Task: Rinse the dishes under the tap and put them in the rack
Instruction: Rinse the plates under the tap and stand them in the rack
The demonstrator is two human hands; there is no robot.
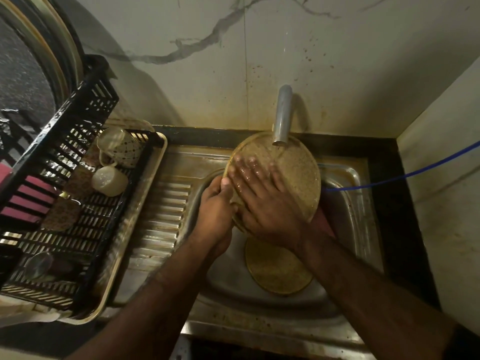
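- I see a ribbed steel sink with a second speckled plate in its basin.
- Black slatted rack holds two pale cups.
- Round speckled plate sits under the tap.
- Left hand grips its rim.
- Right hand lies flat, fingers spread, on its face.

Location type: home kitchen, wash-up corner. Evidence: stainless steel sink w/ ribbed draining board, set in a dark-edged worktop. Metal tap mounted at rear, water running. Wall behind is marble-look tile, splashed w/ brown spots. Black plastic rack stands on a tray left of sink, holding cups and a glass. Plates in the sink. Blue hose runs in from the right.
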